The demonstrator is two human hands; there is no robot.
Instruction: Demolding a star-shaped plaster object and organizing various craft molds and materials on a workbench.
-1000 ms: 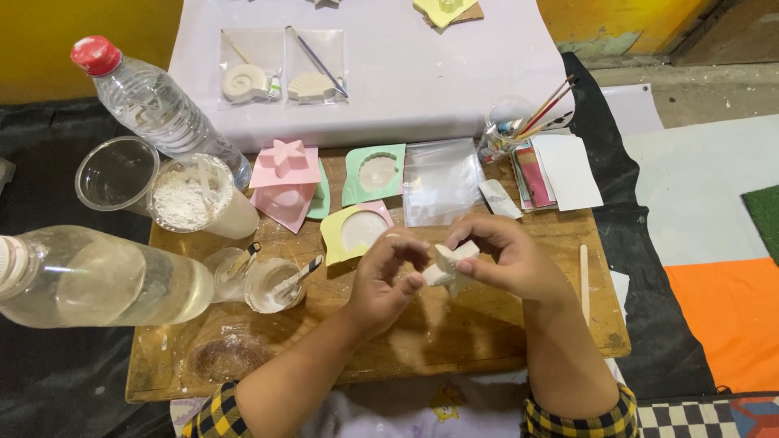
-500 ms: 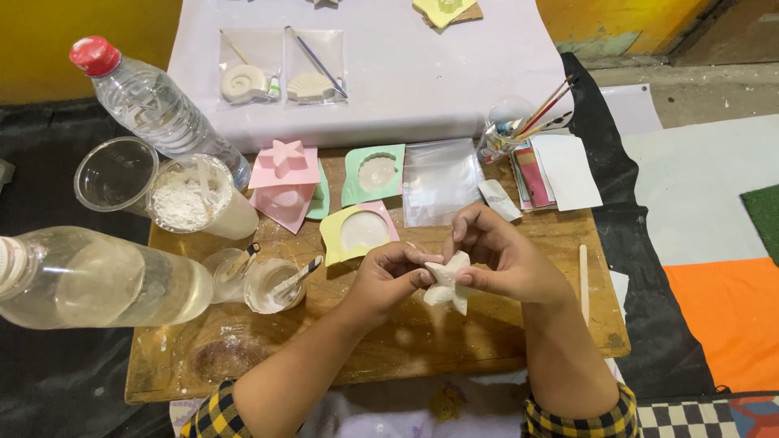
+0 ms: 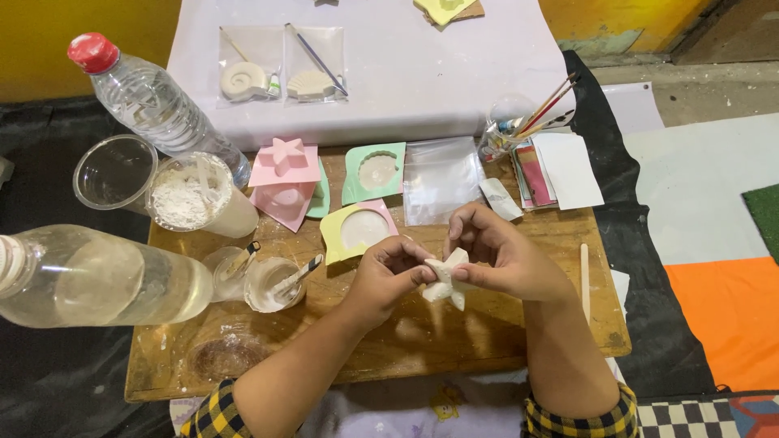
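Note:
Both my hands hold a small white plaster star [image 3: 447, 280] above the wooden board [image 3: 389, 349]. My left hand [image 3: 388, 278] pinches one of its arms from the left. My right hand [image 3: 503, 255] grips it from the right and above, fingers curled over it. Just beyond my hands lies a yellow and pink mould [image 3: 357, 229] filled with white plaster. Behind that sit a green mould [image 3: 374, 171] and a pink star mould [image 3: 284, 166].
On the left stand a cup of white powder [image 3: 193, 195], an empty clear cup [image 3: 114, 172], two water bottles [image 3: 150, 101] and two small mixing cups with sticks [image 3: 274, 283]. A clear bag [image 3: 441, 178], brushes [image 3: 540, 109], cards [image 3: 560, 170] and a wooden stick [image 3: 584, 280] lie right.
The star has been turned between my fingers and brought slightly lower and toward me. My left fingers have shifted to pinch one arm.

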